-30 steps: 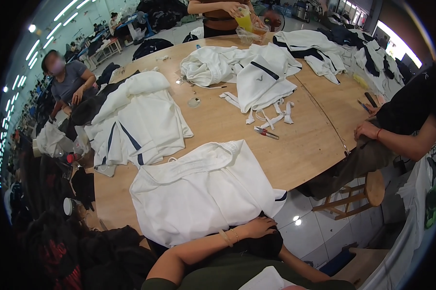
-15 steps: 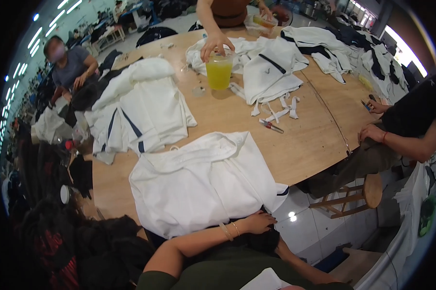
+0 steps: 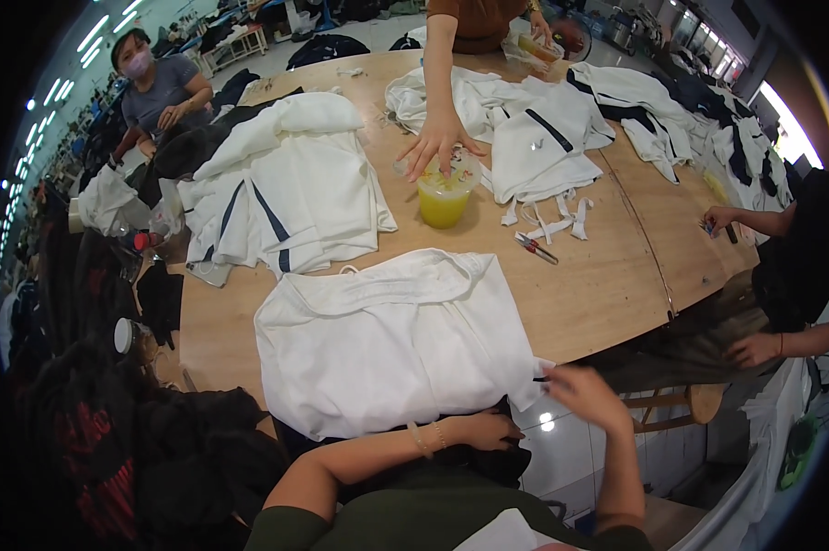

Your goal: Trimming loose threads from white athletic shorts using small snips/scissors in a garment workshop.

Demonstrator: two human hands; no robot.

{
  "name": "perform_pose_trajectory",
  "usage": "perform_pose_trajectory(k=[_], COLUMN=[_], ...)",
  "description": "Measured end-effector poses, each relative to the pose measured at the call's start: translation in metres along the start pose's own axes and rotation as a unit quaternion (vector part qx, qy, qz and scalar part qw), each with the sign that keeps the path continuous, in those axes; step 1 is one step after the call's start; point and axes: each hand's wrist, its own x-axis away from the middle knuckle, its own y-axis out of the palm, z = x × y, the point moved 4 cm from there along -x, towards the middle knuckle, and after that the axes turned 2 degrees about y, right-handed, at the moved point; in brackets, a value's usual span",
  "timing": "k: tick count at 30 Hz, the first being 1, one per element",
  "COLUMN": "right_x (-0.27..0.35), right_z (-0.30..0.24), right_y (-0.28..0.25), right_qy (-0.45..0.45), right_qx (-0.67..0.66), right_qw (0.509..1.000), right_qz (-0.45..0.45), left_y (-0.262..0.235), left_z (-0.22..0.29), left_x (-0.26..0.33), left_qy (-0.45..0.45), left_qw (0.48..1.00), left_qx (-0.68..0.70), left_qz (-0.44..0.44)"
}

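A white garment (image 3: 391,344) lies on the surface (image 3: 598,298); just right of it, right hand (image 3: 587,397), grip released; at its near edge, left hand (image 3: 486,430), grip unclear; beyond it, a cup (image 3: 444,207).

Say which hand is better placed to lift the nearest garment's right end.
Probably the right hand: it is raised beside that end of the garment. The left hand rests lower, below its near edge.

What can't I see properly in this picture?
Head view: the palm of the wearer's left hand, hidden by the hand's own back.
Head view: whether the wearer's right hand touches the white garment; that hand is blurred.
Head view: the head of the person reaching to the yellow drink, cut off by the top edge.
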Motion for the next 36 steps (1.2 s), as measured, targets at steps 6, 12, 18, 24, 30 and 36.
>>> perform_pose_trajectory(k=[6, 12, 18, 24, 30, 36], right_x=[-0.153, -0.254, -0.273, -0.274, -0.272, -0.264], right_z=[-0.014, 0.009, 0.023, 0.016, 0.028, 0.023], right_y=[-0.029, 0.003, 0.020, 0.017, 0.018, 0.016], right_qy=[-0.143, -0.090, -0.065, -0.067, -0.060, -0.066], right_qx=[-0.175, -0.118, -0.111, -0.105, -0.124, -0.127], right_qw=[0.903, 0.868, 0.871, 0.884, 0.881, 0.880], right_qz=[0.366, 0.474, 0.474, 0.450, 0.452, 0.453], left_y=[-0.100, -0.191, -0.208, -0.230, -0.268, -0.350], left_z=[0.068, 0.174, 0.219, 0.204, 0.184, 0.131], left_x=[0.055, 0.097, 0.084, 0.072, 0.068, 0.077], left_qy=[0.039, 0.151, 0.295, 0.261, 0.181, 0.111], left_qw=[0.985, 0.898, 0.823, 0.804, 0.881, 0.842], left_qx=[0.161, 0.339, 0.446, 0.463, 0.287, 0.203], left_qz=[0.048, 0.237, 0.193, 0.267, 0.329, 0.487])
